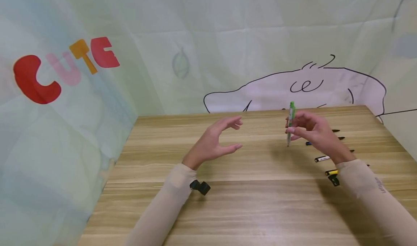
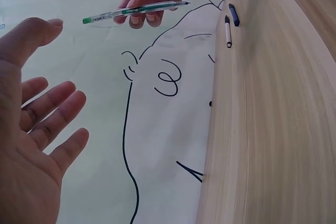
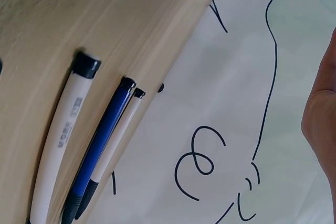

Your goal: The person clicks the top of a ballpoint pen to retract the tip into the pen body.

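Observation:
Raised above the wooden table, my right hand (image 1: pixel 314 132) pinches a slim green and clear pen (image 1: pixel 291 117) between thumb and fingers. The pen stands nearly upright in the head view, its green end up and its dark tip down. From the left wrist view, the same pen (image 2: pixel 142 9) points its tip away to the right. My left hand (image 1: pixel 211 143) hovers opposite it with thumb and fingers spread apart, holding nothing. Only an edge of the right hand (image 3: pixel 321 108) enters the right wrist view; the pen's grip is hidden there.
Several pens lie in a row beneath the right forearm: a yellow one (image 1: pixel 331 172), a white marker (image 3: pixel 63 135), a blue pen (image 3: pixel 102 135) and a thinner white pen (image 3: pixel 118 135). The table (image 1: pixel 228 202) ends against a printed cloth backdrop (image 1: pixel 195 39).

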### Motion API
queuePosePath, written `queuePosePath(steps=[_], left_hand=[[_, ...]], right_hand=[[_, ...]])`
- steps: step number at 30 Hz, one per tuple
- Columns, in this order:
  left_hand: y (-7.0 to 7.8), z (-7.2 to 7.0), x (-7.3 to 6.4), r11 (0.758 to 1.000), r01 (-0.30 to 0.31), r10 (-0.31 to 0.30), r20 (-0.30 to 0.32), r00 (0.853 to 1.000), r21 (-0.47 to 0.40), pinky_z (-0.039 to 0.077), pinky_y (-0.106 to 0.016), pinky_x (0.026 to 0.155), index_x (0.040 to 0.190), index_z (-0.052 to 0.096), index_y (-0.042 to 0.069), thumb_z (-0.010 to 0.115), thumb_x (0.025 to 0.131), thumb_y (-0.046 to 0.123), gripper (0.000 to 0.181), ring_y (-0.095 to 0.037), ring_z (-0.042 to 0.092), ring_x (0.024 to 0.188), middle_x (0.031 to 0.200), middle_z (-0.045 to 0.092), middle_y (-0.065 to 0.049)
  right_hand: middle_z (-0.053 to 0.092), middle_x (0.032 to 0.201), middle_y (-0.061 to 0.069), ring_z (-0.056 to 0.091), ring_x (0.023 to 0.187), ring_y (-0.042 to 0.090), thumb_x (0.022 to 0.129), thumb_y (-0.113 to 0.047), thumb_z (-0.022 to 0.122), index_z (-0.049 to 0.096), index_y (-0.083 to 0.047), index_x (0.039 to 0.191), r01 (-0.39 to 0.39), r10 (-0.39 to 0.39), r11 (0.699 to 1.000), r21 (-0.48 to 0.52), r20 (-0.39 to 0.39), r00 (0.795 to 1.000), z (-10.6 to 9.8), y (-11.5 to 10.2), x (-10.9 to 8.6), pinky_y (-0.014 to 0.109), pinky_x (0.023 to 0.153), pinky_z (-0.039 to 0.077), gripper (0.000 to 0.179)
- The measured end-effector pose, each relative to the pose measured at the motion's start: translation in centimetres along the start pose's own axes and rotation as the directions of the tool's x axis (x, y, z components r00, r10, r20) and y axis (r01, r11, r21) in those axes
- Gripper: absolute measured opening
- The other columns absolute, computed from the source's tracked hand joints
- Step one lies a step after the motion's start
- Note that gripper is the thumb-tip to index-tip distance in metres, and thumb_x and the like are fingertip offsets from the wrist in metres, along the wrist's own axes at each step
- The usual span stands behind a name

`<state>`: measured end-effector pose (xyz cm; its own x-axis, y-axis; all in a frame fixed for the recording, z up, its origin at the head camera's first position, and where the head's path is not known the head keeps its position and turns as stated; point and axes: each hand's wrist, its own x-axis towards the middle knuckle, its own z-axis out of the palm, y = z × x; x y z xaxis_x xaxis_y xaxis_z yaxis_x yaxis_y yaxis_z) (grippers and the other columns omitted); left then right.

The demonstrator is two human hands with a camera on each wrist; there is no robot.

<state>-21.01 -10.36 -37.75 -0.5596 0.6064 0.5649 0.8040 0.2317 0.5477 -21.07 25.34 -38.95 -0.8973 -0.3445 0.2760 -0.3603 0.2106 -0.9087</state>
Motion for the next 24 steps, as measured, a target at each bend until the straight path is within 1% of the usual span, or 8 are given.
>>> queuePosePath(steps=[4, 6, 11, 15, 19, 22, 24], left_hand=[[0.0, 0.4, 0.4, 1.0, -0.005, 0.005, -0.001, 1.0, -0.006, 0.045, -0.032, 0.112, 0.151, 0.044, 0.007, 0.083, 0.085, 0.015, 0.077, -0.021, 0.061, 0.12, 0.135, 0.061, -0.008], [0.0, 0.5, 0.5, 1.0, -0.005, 0.005, -0.002, 1.0, -0.01, 0.044, -0.032, 0.112, 0.15, 0.044, 0.006, 0.083, 0.085, 0.015, 0.077, -0.02, 0.06, 0.121, 0.135, 0.061, -0.008], [-0.1, 0.7, 0.9, 1.0, 0.003, -0.003, -0.005, 1.0, -0.014, 0.043, -0.031, 0.113, 0.151, 0.044, 0.008, 0.082, 0.085, 0.015, 0.077, -0.019, 0.06, 0.121, 0.135, 0.061, -0.009], [-0.1, 0.9, 1.2, 1.0, 0.007, -0.007, -0.012, 1.0, -0.001, 0.043, -0.03, 0.113, 0.152, 0.043, 0.009, 0.083, 0.085, 0.016, 0.078, -0.017, 0.06, 0.121, 0.134, 0.061, -0.008], [-0.3, 1.2, 1.4, 1.0, 0.008, -0.008, -0.017, 1.0, 0.007, 0.044, -0.03, 0.112, 0.152, 0.043, 0.011, 0.082, 0.085, 0.017, 0.078, -0.016, 0.06, 0.12, 0.134, 0.061, -0.007], [-0.3, 1.3, 1.6, 1.0, 0.002, -0.002, -0.02, 1.0, 0.003, 0.044, -0.03, 0.112, 0.152, 0.042, 0.011, 0.082, 0.086, 0.018, 0.078, -0.016, 0.06, 0.12, 0.134, 0.06, -0.005], [-0.3, 1.3, 1.7, 1.0, -0.002, 0.003, -0.022, 1.0, 0.003, 0.044, -0.03, 0.112, 0.152, 0.042, 0.011, 0.082, 0.086, 0.018, 0.078, -0.016, 0.06, 0.12, 0.135, 0.06, -0.006]], right_hand=[[0.067, 0.108, 0.014, 0.071, 0.092, 0.016, 0.097, 0.0, 0.066, 0.057, 0.004, 0.124, 0.027, -0.027, 0.999, 0.017, 0.017, 0.999, 0.4, -0.1, 0.2, 0.035, 0.071, 0.063, 0.029], [0.066, 0.109, 0.018, 0.07, 0.093, 0.017, 0.097, 0.0, 0.066, 0.057, 0.004, 0.124, 0.033, -0.034, 0.999, 0.024, 0.021, 0.999, 0.6, -0.1, 0.3, 0.035, 0.071, 0.063, 0.029], [0.065, 0.109, 0.022, 0.071, 0.093, 0.019, 0.096, -0.002, 0.067, 0.059, 0.0, 0.123, 0.039, -0.04, 0.998, 0.043, 0.027, 0.999, 1.1, -0.2, 0.5, 0.035, 0.072, 0.063, 0.028], [0.063, 0.109, 0.025, 0.071, 0.093, 0.019, 0.096, 0.0, 0.066, 0.059, 0.001, 0.123, 0.057, -0.06, 0.996, 0.075, 0.045, 0.997, 1.5, -0.1, 0.7, 0.035, 0.072, 0.063, 0.028], [0.066, 0.107, 0.021, 0.07, 0.092, 0.018, 0.096, 0.002, 0.066, 0.057, 0.006, 0.123, 0.069, -0.074, 0.993, 0.098, 0.049, 0.996, 1.8, -0.2, 0.9, 0.035, 0.071, 0.063, 0.029], [0.069, 0.105, 0.013, 0.071, 0.092, 0.018, 0.096, 0.002, 0.066, 0.057, 0.007, 0.123, 0.062, -0.068, 0.992, 0.11, 0.05, 0.996, 2.2, -0.3, 1.2, 0.034, 0.071, 0.063, 0.029], [0.069, 0.104, 0.012, 0.071, 0.091, 0.018, 0.096, 0.001, 0.067, 0.058, 0.006, 0.123, 0.054, -0.06, 0.992, 0.115, 0.054, 0.997, 2.4, -0.4, 1.3, 0.035, 0.071, 0.063, 0.029]])
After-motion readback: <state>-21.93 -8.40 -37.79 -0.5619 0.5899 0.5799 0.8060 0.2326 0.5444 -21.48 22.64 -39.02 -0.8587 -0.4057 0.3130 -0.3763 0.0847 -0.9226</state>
